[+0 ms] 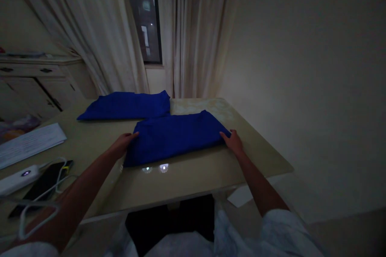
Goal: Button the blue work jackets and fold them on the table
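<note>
While the left hand (122, 144) grips the left edge of the near cloth (177, 136), the right hand (235, 142) has its right corner, thumb on top and fingers about the edge. Both hands are narrow, closed on the fabric; how the fingers lie underneath cannot be seen. The near cloth, deep blue and folded into a long flat shape, lies across the middle of the counter (144, 194), its left end reaching nearer than its right. Just beyond it and to the left is the far cloth (129, 106), of the same blue and also folded flat. The two meet at the far left of the near cloth, though whether one overlaps the other is hard to tell.

On the left of the counter lie white papers (33, 142) with print on them. Nearer than these are a white power bank (18, 180) with a small lit display and, to its right, a dark phone (42, 186), with a pale cable (54, 187) crossing over it. Two bright reflections show on the glossy top just near of the near cloth. At the far side, pale curtains (87, 20) hang beside a dark window (144, 16); a cabinet (27, 82) stands far left, and a plain wall (301, 68) fills the right.
</note>
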`<action>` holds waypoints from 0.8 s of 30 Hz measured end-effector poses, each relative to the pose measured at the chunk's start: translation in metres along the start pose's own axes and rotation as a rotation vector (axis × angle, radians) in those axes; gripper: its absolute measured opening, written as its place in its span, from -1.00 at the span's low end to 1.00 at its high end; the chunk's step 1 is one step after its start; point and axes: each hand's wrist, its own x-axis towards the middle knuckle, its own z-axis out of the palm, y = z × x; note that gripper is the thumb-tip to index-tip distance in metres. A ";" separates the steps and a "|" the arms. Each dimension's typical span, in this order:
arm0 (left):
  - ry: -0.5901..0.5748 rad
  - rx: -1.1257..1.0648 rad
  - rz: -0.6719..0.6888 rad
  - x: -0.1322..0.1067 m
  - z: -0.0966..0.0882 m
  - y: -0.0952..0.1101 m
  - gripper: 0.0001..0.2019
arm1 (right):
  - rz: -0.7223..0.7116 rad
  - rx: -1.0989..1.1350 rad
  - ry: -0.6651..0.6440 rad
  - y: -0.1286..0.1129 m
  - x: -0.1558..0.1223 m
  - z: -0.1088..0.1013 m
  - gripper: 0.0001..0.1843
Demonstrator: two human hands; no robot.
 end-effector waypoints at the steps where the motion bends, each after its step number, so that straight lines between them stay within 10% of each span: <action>1: -0.050 -0.075 -0.085 0.005 0.002 0.007 -0.51 | 0.015 0.024 -0.021 -0.002 -0.004 0.001 -0.24; 7: -0.087 -0.251 -0.363 0.000 0.029 0.031 -0.65 | -0.130 0.079 -0.319 -0.011 0.006 -0.015 -0.21; 10: -0.047 -0.307 -0.230 -0.064 0.068 0.012 -0.56 | -0.181 -0.050 -0.272 -0.007 0.047 -0.049 -0.21; 15: -0.627 -0.240 -0.078 -0.198 0.121 -0.050 -0.73 | -0.099 -0.214 0.170 -0.021 0.094 -0.094 -0.33; 18: -0.773 -0.134 -0.077 -0.225 0.117 -0.066 -0.65 | -0.260 -0.199 0.045 -0.049 0.051 -0.085 -0.41; 21: -0.870 0.011 0.020 -0.203 0.105 -0.053 -0.44 | -0.383 -0.200 -0.264 -0.081 -0.034 -0.053 -0.27; 24: -0.662 0.252 0.296 -0.154 0.100 -0.023 -0.35 | -0.324 -0.292 -0.468 -0.107 -0.106 -0.014 0.01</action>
